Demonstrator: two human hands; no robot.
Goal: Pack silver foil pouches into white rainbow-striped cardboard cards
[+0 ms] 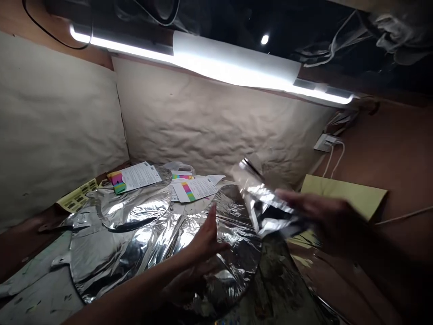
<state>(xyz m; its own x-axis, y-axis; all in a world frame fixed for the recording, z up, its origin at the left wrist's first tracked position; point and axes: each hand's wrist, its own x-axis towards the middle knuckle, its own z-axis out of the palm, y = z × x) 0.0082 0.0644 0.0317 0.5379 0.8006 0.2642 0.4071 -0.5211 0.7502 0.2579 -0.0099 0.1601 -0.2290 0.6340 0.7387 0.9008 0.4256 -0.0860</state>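
Observation:
Several flat silver foil balloons [135,234] lie spread over the work table. My left hand [203,246] rests on the foil near the middle, fingers stretched out and apart. My right hand [324,216], blurred by motion, is lifted at the right and grips a folded silver foil piece [260,198] that sticks up and to the left from its fingers. Printed cards with rainbow stripes [194,188] lie on the foil at the back.
Crumpled beige paper [209,122] lines the back and left walls. A lit tube lamp [233,63] hangs overhead. A yellow sheet [352,194] leans at the right, under a wall socket with white cables [326,142]. A yellow label sheet [76,196] lies at the left.

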